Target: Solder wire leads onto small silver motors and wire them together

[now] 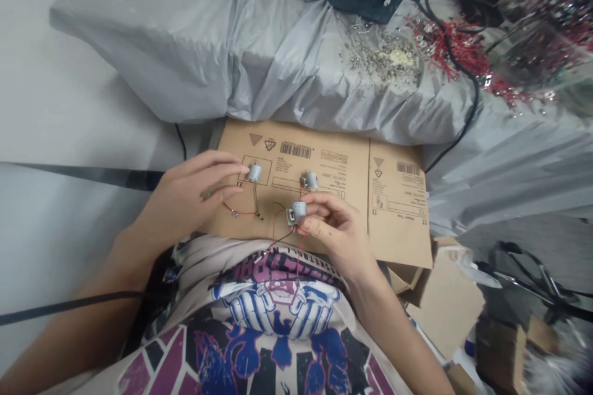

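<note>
Printed T-shirt (273, 315) closest; just beyond, right hand (336, 231) pinching a small DC motor (299, 212) trailing red and black wires (277, 217) above flattened cardboard (333, 160); left hand (192, 194), fingers pressed together, tips at a second motor (254, 173); third motor (310, 181) on the cardboard (best with a light fingertip pinch, given parts this small).

A pale beige T-shirt (197, 265) fills the view from 5 to 7 o'clock, printed with purple lettering (273, 270) in an arc above two white cartoon gloved hands (278, 311) outlined in blue. Lower down, at 7 o'clock, are magenta and black angular panels (155, 361). A thin black cord (69, 305) crosses the left forearm (69, 336).
</note>
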`<state>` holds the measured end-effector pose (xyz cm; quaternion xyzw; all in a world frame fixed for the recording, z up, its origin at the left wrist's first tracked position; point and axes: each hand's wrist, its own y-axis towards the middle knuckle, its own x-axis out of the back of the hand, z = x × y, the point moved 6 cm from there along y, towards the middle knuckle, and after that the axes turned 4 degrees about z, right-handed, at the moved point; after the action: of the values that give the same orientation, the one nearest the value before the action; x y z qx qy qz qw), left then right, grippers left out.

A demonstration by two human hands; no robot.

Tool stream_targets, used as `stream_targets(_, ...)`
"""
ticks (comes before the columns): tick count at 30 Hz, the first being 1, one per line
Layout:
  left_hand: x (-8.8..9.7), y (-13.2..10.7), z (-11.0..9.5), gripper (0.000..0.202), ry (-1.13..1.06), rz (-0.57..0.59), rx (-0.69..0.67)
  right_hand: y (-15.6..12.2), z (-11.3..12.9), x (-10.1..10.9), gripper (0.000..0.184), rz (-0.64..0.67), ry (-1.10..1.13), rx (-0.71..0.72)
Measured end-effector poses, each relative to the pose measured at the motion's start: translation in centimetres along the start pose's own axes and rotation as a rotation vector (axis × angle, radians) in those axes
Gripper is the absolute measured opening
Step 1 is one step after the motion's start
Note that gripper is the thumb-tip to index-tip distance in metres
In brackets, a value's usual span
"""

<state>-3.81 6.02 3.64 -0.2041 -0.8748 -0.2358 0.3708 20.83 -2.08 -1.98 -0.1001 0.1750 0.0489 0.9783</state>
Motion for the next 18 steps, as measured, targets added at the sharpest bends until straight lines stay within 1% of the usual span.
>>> stream_targets(3, 0.6, 1.0, 1.4, 0.023, 0.032, 0.085, 0.01, 0.8, 1.1, 0.1, 0.038, 0.0, -0.019, 0.041)
stream_targets(5, 0.5, 1.6, 2.0, 0.029, 0.039, 0.141, 0.011, 1.4, 2.0, 0.2, 0.04, -0.001, -0.018, 0.095)
stream_targets(7, -0.1, 2.3, 2.4, 0.035, 0.039, 0.208, 0.008, 2.2, 2.7, 0.3, 0.041, -0.013, -0.021, 0.14)
stream_targets(9, -1.1, 2.8, 2.8, 0.039, 0.037, 0.277, 0.004, 3.1, 3.1, 0.4, 0.043, -0.034, -0.063, 0.16)
stream_targets(11, -2.2, 3.1, 3.2, 0.042, 0.036, 0.337, 0.005, 4.1, 3.0, 0.3, 0.045, -0.059, -0.12, 0.167)
stream_targets(13, -3.1, 3.1, 3.6, 0.044, 0.039, 0.372, 0.019, 5.1, 2.6, 0.1, 0.045, -0.071, -0.172, 0.156)
stream_targets(15, -3.6, 3.0, 3.9, 0.045, 0.041, 0.379, 0.037, 5.9, 2.0, -0.2, 0.043, -0.077, -0.219, 0.135)
stream_targets(18, -3.7, 2.8, 4.0, 0.045, 0.033, 0.367, 0.056, 6.6, 1.1, -0.5, 0.04, -0.086, -0.274, 0.124)
